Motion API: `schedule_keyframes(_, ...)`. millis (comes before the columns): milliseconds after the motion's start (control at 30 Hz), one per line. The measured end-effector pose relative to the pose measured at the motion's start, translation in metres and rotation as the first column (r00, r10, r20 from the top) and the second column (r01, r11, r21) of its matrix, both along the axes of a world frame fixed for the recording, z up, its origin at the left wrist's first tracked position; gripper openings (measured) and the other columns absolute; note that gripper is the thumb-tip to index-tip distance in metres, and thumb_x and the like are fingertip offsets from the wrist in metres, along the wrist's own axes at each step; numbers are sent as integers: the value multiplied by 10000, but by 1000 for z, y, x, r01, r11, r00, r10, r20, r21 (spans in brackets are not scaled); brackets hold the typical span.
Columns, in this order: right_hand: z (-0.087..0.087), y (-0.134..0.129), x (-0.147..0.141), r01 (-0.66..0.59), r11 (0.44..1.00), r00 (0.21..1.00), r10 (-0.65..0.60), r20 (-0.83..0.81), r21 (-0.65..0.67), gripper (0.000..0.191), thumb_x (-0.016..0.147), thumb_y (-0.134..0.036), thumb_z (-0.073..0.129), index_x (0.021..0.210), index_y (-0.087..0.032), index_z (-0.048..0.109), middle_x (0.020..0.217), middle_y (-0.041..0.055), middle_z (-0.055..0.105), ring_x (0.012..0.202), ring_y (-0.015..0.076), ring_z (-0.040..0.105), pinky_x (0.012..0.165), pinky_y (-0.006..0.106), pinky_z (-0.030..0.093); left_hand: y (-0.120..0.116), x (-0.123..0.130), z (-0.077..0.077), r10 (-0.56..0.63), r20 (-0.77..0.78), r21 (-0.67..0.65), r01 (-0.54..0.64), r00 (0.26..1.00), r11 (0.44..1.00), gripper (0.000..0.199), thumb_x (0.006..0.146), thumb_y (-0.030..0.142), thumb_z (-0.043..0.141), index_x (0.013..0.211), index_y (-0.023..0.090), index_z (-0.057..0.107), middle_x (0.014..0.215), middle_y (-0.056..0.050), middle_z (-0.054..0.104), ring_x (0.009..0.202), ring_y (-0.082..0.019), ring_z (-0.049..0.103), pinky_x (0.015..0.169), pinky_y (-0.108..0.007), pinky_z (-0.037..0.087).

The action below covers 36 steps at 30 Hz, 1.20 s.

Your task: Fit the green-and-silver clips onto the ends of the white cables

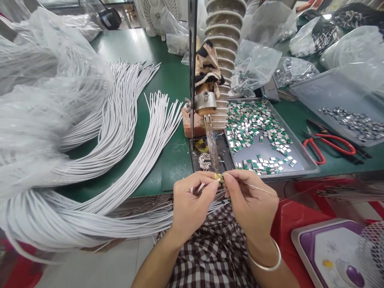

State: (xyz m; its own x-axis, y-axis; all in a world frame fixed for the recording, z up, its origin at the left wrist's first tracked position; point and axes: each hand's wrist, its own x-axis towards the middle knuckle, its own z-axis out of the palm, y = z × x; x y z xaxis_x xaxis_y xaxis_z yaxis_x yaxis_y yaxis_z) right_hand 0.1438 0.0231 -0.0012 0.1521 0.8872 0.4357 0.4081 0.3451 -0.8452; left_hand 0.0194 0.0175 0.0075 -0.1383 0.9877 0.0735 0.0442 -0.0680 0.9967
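My left hand (193, 204) is closed on white cables, and two cut cable ends (197, 188) poke out between its fingers. Thumb and forefinger of my right hand (250, 202) pinch a tiny green piece (222, 179), apparently a small circuit board, mostly covered by the fingertips. A thin silvery wire (259, 188) runs across the right fingers. Both sets of fingertips meet just below the tip of a soldering iron (211, 144), clamped pointing downward. Something small and yellow (217, 176) shows at the left fingertips; its kind is unclear.
Bundles of white cable (120, 172) cover the left side. A metal tray (306, 164) holds many small green-and-silver connectors. Red-handled pliers (333, 144) lie right of it, beside a bin (318, 90) of metal parts. A ribbed hose (225, 48) rises behind the iron; a brick (189, 124) stands beneath.
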Motion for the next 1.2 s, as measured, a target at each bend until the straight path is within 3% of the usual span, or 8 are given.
schedule_keyframes(133, 3, -2, -1, -11, 1000, 1000, 11, 22, 23, 72, 904, -170, 617, 867, -201, 669, 738, -8, 718, 617, 111, 676, 602, 224, 573, -2, -1, 1, -4, -4, -4, 4, 1000, 1000, 193, 795, 93, 614, 626, 168, 666, 771, -19, 759, 685, -130, 667, 605, -208, 480)
schedule_keyframes(300, 6, -6, 3, -1, 995, 982, -19, 190, 104, 244, 961, -109, 475, 1065, -215, 668, 946, 30, 760, 798, 129, 735, 735, 243, 605, -3, -4, 6, 9, 8, -2, -9, 1000, 1000, 191, 803, 104, 611, 635, 172, 669, 776, -9, 759, 665, -120, 656, 588, -206, 471)
schedule_keyframes(467, 9, -8, 4, -7, 967, 989, -30, 142, 255, 230, 871, -59, 630, 986, -245, 701, 958, 7, 745, 886, 147, 726, 846, 298, 607, -2, -8, 13, 34, 8, 21, -34, 999, 999, 185, 795, 107, 615, 631, 173, 670, 780, -5, 764, 625, -113, 635, 552, -209, 450)
schedule_keyframes(700, 17, 1, -4, 24, 933, 975, -100, 196, 360, 198, 839, -70, 692, 936, -235, 741, 958, 18, 713, 816, 119, 697, 756, 256, 609, 2, -8, 14, 40, 63, 13, -41, 997, 999, 194, 816, 96, 613, 647, 173, 670, 811, 1, 764, 694, -109, 648, 654, -201, 491)
schedule_keyframes(833, 19, -1, -2, -13, 940, 981, -54, 186, 341, 236, 832, -56, 691, 964, -244, 741, 971, 16, 708, 832, 127, 691, 748, 269, 603, 1, -8, 16, 29, 86, 27, -32, 996, 999, 196, 819, 92, 606, 657, 176, 676, 808, 7, 762, 687, -104, 647, 654, -196, 492)
schedule_keyframes(1033, 16, -8, 7, -141, 964, 989, 125, 83, 225, 212, 881, -53, 587, 974, -202, 704, 957, 37, 692, 897, 148, 672, 775, 304, 568, -2, -10, 13, 6, 60, 1, -6, 998, 1000, 196, 808, 87, 608, 640, 171, 666, 798, -5, 759, 707, -115, 645, 629, -197, 475)
schedule_keyframes(1200, 16, -2, 9, -76, 996, 984, 68, 164, 48, 171, 929, -132, 573, 778, -184, 634, 677, -37, 613, 626, 65, 553, 631, 212, 470, -1, -13, 7, -84, -26, 17, 84, 996, 996, 131, 833, 131, 639, 714, 169, 681, 868, -18, 694, 727, -106, 608, 588, -187, 432)
